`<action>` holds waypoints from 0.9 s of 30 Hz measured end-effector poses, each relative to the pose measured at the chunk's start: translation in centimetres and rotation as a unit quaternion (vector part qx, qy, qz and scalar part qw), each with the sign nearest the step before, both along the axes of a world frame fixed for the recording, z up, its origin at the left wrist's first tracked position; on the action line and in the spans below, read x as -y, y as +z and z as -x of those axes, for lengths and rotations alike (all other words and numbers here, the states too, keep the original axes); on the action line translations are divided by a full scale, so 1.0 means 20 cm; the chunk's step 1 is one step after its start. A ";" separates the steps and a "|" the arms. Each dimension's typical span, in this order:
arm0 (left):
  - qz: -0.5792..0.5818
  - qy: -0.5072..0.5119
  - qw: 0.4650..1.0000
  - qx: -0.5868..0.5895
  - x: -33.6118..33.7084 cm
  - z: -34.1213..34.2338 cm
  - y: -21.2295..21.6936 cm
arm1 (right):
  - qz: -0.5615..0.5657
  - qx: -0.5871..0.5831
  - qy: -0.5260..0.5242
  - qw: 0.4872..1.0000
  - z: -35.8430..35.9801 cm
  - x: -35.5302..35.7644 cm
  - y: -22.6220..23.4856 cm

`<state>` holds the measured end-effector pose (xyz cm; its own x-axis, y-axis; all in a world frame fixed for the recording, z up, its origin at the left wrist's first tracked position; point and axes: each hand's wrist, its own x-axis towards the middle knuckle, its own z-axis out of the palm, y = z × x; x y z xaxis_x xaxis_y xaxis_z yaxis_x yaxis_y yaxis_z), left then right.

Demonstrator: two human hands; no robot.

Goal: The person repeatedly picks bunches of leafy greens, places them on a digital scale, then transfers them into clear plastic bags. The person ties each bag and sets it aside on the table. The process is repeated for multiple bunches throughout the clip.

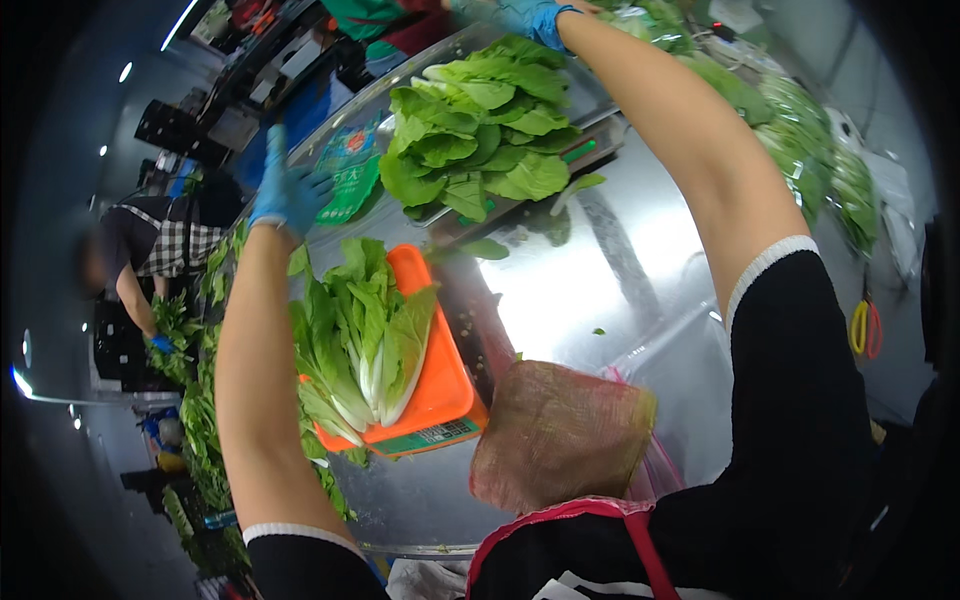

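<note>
Your left hand (287, 195), in a blue glove, is raised over the far left part of the steel table (640, 260) with its fingers spread and nothing in them; it hangs just beside a green printed bag (348, 172) lying flat there, and whether a fingertip touches the bag you cannot tell from this view. Your right hand (528, 17), also gloved in blue, reaches to the far edge beyond the scale (590, 150), and so much of it is cut off by the top of the picture that its grip cannot be told. The heap of loose leafy greens (478, 125) sits on the scale between your two hands, a little nearer the right one, just below that wrist. Closer to you, one orange tray (440, 375) holds a bunch of pale-stemmed greens (360, 335); its long axis runs from near-left to far-right, stems toward you, leaves pointing away toward the left hand, so the left forearm lies right alongside it. Count: two gloved hands, one scale, one orange tray, two lots of greens on the table, one brownish mesh bag (560, 432) at the near edge, a row of bagged greens (810, 150) on the far right, and one pair of yellow-handled scissors (865, 327) at the right; another person (150, 250) works at the left
</note>
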<state>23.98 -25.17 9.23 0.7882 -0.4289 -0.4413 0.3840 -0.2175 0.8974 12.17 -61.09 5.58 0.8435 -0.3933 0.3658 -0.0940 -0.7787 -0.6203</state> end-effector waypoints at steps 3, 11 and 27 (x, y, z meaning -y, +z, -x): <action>-0.067 -0.050 0.995 -0.049 0.25 -0.14 -0.14 | 0.031 0.033 -0.022 0.999 -0.18 0.12 -0.20; -0.139 -0.045 0.989 -0.010 0.60 -0.06 -0.33 | 0.002 -0.086 0.058 0.995 -0.30 0.06 -0.32; 0.071 -0.258 0.961 -0.075 0.76 0.17 -0.29 | 0.023 -0.032 0.068 0.997 -0.06 -0.15 -0.39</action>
<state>20.68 -40.37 3.51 0.3871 -0.8091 -0.4422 0.3856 -0.2936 0.8747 13.30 -58.10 -2.29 0.9101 -0.2573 0.3249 -0.0229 -0.8140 -0.5805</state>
